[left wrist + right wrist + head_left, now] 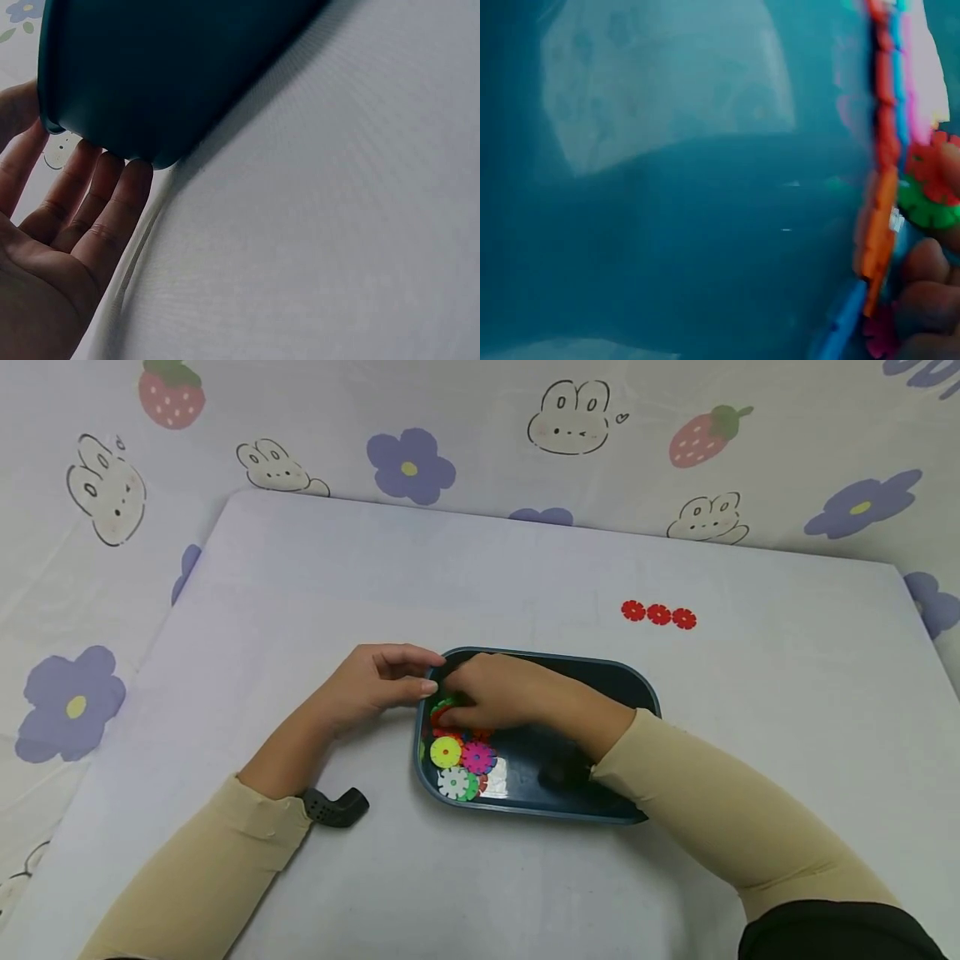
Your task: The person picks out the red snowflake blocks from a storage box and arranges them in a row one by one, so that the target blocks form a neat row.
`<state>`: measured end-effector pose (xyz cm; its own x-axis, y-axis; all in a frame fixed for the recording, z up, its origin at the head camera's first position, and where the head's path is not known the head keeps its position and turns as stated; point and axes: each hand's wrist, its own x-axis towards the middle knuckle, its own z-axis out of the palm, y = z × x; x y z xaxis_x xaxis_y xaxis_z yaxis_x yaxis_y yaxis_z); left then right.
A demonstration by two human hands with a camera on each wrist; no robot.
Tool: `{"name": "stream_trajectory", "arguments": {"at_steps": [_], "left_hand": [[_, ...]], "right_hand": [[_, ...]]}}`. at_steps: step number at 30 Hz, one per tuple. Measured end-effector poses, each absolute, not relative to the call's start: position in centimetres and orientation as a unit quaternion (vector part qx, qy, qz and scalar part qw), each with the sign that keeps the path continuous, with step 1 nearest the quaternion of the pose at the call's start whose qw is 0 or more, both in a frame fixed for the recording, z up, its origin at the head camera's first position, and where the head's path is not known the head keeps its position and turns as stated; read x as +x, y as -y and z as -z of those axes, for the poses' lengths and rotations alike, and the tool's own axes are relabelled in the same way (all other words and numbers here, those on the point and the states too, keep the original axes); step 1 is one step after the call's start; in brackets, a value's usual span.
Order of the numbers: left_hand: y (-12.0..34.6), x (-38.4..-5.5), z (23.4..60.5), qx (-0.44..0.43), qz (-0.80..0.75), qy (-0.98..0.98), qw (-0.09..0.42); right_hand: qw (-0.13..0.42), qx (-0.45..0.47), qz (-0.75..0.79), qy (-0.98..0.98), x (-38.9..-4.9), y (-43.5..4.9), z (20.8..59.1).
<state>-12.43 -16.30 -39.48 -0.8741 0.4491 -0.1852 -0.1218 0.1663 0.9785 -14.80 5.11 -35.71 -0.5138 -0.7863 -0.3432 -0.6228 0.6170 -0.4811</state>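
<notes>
Down in the tray's (600,670) left end, the right hand (498,689) reached among notched discs with bent fingers; a digit lay against a red disc (927,166) overlapping a green disc (926,214), though whether it pinched either could not be told. Such thin pieces seemed best parted with a fingertip in a notch and lifted by the edges — a loose scoop would likely bring up several. The left hand (367,689) braced that end from outside, fingers nearly straight, tips at the rim; light, steady pressure there looked enough against sliding. The tray was dark teal, smooth, faintly glossy, round-cornered. Inside lay a yellow disc (446,752), a magenta disc (477,758) and a white disc (453,782), flat and plastic-looking. Beyond the tray, three red discs (658,614) made a row on the white, matt table (315,585) — with a patterned cloth (487,410) behind.
</notes>
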Motion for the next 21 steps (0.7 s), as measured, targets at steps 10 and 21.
{"name": "stream_trajectory", "arguments": {"at_steps": [10, 21], "left_hand": [[16.3, -12.5, 39.6, 0.109, -0.633, -0.733, 0.223], [16.4, -12.6, 39.6, 0.105, -0.63, -0.735, 0.228]], "right_hand": [[0.289, -0.419, 0.117, -0.852, -14.8, -5.1, 35.2], [0.329, -0.381, 0.166, -0.848, -15.3, -6.2, 34.0]]}}
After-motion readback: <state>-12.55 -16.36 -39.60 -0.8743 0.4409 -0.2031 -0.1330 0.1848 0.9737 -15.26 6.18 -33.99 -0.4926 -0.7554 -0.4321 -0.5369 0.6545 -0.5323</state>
